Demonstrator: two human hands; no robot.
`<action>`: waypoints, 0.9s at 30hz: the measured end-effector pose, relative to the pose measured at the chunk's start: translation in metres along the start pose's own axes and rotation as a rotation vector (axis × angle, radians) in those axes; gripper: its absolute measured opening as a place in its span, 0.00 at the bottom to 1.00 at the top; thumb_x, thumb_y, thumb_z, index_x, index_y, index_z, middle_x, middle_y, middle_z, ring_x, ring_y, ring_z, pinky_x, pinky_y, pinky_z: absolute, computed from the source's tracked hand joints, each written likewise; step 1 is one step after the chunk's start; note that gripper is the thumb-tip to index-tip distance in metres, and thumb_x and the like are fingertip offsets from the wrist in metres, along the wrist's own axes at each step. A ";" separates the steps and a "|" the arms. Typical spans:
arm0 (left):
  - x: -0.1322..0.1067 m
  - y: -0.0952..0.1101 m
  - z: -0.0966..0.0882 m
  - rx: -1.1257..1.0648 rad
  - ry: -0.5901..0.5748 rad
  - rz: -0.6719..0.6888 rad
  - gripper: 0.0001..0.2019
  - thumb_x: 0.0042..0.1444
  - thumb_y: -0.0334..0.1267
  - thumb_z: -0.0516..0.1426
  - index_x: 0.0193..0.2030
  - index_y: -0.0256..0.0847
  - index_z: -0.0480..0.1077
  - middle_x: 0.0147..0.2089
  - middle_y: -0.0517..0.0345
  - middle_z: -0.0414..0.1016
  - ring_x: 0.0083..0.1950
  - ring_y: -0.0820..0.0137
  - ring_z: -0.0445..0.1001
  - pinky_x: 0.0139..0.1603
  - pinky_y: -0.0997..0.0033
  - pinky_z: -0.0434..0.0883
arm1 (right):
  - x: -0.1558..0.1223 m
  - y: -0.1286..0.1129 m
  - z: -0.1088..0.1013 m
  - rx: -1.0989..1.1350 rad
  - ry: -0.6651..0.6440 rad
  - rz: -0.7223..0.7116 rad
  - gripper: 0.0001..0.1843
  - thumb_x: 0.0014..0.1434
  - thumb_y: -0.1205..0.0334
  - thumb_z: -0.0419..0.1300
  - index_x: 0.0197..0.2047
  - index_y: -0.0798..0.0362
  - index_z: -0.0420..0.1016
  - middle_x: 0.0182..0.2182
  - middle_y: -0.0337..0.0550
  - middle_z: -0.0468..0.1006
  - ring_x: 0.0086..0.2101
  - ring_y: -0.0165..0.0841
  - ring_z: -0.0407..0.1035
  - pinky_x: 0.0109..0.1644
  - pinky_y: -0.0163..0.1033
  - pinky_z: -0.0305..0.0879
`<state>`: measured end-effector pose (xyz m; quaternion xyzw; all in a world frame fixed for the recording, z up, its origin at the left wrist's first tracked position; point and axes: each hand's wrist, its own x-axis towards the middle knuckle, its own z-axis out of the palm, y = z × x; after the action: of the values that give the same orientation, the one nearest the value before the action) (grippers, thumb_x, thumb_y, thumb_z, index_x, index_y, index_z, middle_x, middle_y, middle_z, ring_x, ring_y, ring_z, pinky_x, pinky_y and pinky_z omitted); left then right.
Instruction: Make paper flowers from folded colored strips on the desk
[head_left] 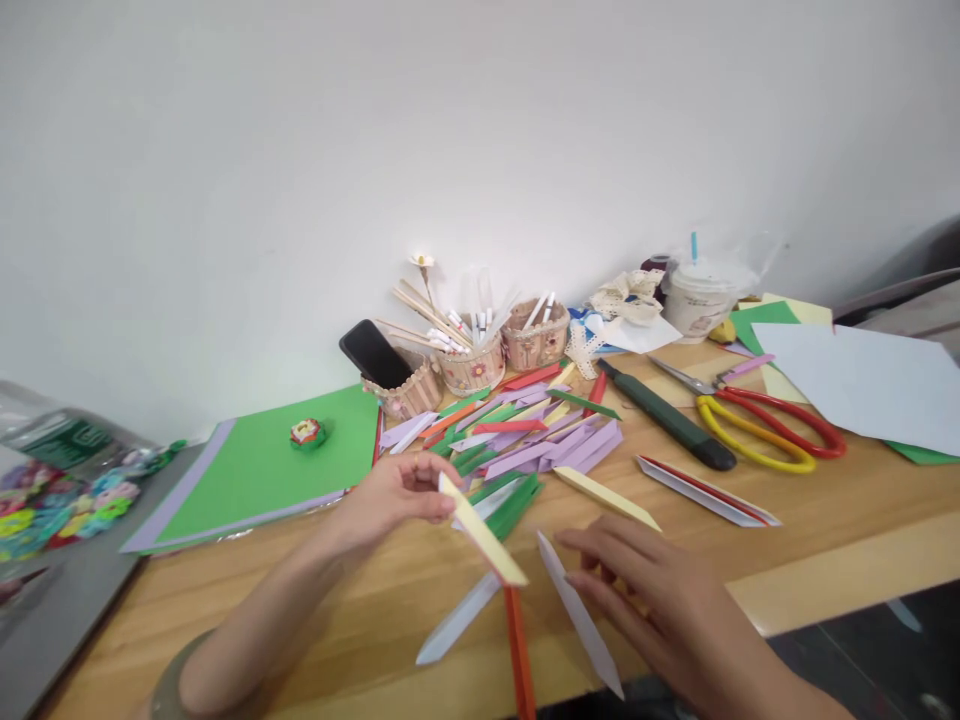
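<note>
My left hand [401, 492] pinches one end of a folded pale yellow paper strip [484, 530]. An orange paper strip [519, 650] and a white paper strip [459, 620] spread from the yellow strip's lower end; how they are joined there is hard to see. My right hand [645, 590] is low over the table with thumb and fingers apart. Its fingertips are at the edge of a pale folded strip [577, 610], perhaps touching it. Just beyond both hands lies a pile of folded purple, green, red and yellow strips [525, 430].
Yellow-and-red-handled scissors [757, 420] and a dark green cutter [667, 415] lie right of the pile. Behind stand decorated pots [472, 365], one holding a phone [375, 352], and a lidded cup [705, 295]. Green sheets [262, 470] lie left, white paper [862, 385] right.
</note>
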<state>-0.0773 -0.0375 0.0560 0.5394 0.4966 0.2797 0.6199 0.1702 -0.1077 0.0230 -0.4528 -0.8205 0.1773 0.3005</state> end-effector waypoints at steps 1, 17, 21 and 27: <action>-0.004 -0.003 -0.010 0.057 0.018 -0.014 0.12 0.37 0.34 0.65 0.31 0.36 0.71 0.24 0.62 0.71 0.25 0.79 0.66 0.28 0.80 0.63 | -0.003 -0.003 0.003 -0.021 -0.026 -0.036 0.13 0.61 0.65 0.48 0.44 0.52 0.71 0.32 0.45 0.75 0.33 0.33 0.71 0.34 0.36 0.67; -0.027 -0.022 -0.027 0.812 0.263 0.203 0.09 0.51 0.40 0.54 0.35 0.39 0.72 0.35 0.56 0.73 0.34 0.68 0.68 0.36 0.70 0.62 | -0.026 -0.040 0.055 -0.425 -0.011 -0.211 0.08 0.61 0.62 0.46 0.39 0.51 0.65 0.26 0.39 0.75 0.27 0.34 0.73 0.24 0.34 0.68; -0.050 -0.021 0.014 1.151 0.078 0.283 0.12 0.55 0.43 0.51 0.33 0.39 0.72 0.36 0.52 0.74 0.38 0.63 0.71 0.37 0.68 0.63 | -0.029 -0.035 0.064 -0.417 -0.079 -0.188 0.09 0.58 0.68 0.48 0.40 0.51 0.65 0.27 0.39 0.75 0.27 0.33 0.74 0.26 0.33 0.69; -0.052 -0.024 0.048 1.381 -0.075 0.110 0.10 0.54 0.31 0.50 0.35 0.34 0.74 0.38 0.44 0.75 0.42 0.56 0.72 0.34 0.65 0.64 | -0.036 -0.027 0.064 -0.329 -0.064 -0.147 0.14 0.58 0.71 0.45 0.43 0.51 0.66 0.30 0.41 0.77 0.27 0.31 0.74 0.27 0.30 0.70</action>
<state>-0.0562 -0.1085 0.0465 0.8440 0.5112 -0.0881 0.1361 0.1260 -0.1540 -0.0226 -0.4288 -0.8784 0.0326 0.2085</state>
